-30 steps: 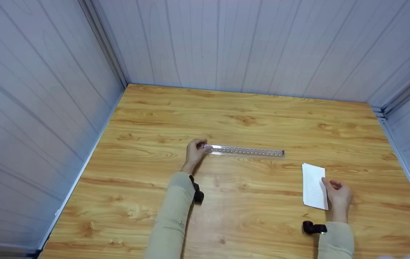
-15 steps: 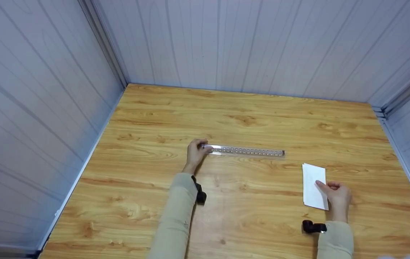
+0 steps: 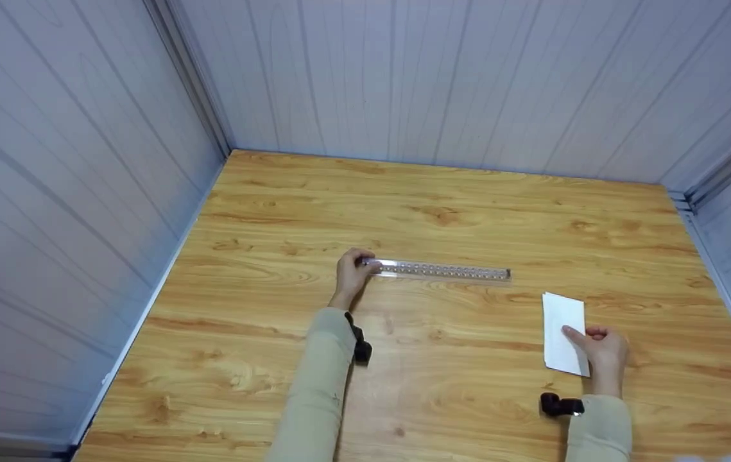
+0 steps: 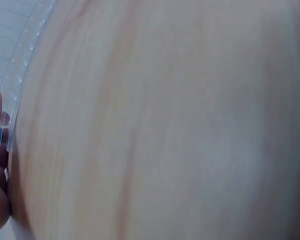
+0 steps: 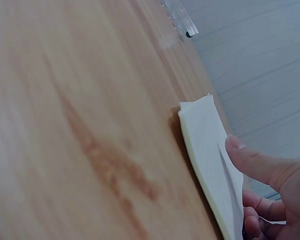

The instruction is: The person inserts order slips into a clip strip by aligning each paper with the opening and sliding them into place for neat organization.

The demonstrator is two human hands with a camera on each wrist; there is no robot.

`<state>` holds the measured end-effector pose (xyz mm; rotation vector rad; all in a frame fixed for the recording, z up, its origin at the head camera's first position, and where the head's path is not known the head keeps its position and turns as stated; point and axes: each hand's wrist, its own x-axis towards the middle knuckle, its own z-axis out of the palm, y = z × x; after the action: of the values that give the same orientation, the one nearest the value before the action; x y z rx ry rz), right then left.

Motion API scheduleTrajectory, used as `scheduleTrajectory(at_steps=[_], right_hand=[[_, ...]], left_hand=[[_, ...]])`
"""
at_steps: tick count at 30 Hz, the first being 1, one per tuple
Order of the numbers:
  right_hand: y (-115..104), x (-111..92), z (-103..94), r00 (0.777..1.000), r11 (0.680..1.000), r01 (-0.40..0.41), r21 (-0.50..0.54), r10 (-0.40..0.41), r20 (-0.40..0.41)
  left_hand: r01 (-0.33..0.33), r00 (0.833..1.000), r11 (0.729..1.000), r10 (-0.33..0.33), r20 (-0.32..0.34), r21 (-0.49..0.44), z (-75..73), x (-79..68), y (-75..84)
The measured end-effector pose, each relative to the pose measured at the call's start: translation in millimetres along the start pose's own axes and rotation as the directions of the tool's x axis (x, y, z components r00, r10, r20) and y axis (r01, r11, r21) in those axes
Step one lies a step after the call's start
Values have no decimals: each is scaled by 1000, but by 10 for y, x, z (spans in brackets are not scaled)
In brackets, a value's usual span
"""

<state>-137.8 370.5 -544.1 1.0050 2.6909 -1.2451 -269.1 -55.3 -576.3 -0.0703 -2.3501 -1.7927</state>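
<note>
My left hand [image 3: 352,274] pinches the left end of a long clear plastic strip [image 3: 445,269] marked with rows of small round bumps. In the left wrist view, the thumb lies over the end of the strip [image 4: 18,65] and the fingers are behind it. Over to the right, my right hand [image 3: 602,351] holds the right edge of a folded white sheet [image 3: 561,324]. Its thumb is on top and the other fingers curl at the edge, partly hidden. Seen from the right wrist, the sheet [image 5: 205,135] has several soft layers and casts a shadow on the wood.
Both things are over a wood-grain table [image 3: 442,398]. Pale panel walls [image 3: 429,77] rise at the back, left and right. Each wrist wears a small black camera, one at the left cuff [image 3: 361,346] and one at the right cuff [image 3: 558,405].
My right thumb has slid left from the sheet's edge further over its face. The left hand stays on the strip's end while its forearm shifts slightly right.
</note>
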Motion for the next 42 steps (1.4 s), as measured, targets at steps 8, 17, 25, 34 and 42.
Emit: scheduleTrajectory(at_steps=[8, 17, 25, 34, 42], right_hand=[[-10, 4, 3, 999, 999, -32, 15, 32, 23], [-12, 3, 21, 1000, 1000, -7, 4, 7, -11], [0, -18, 32, 999, 998, -45, 37, 46, -16], [43, -44, 43, 998, 999, -17, 48, 20, -56], [42, -39, 27, 997, 996, -38, 75, 43, -65]], left_hand=[[-2, 1000, 999, 2, 1, 46, -3, 3, 13], [-30, 1000, 998, 30, 0, 48, -12, 10, 16], [-56, 998, 997, 55, 23, 54, -13, 13, 8], [-31, 999, 999, 30, 40, 20, -6, 2, 13], [-59, 998, 998, 58, 39, 35, -5, 11, -3]])
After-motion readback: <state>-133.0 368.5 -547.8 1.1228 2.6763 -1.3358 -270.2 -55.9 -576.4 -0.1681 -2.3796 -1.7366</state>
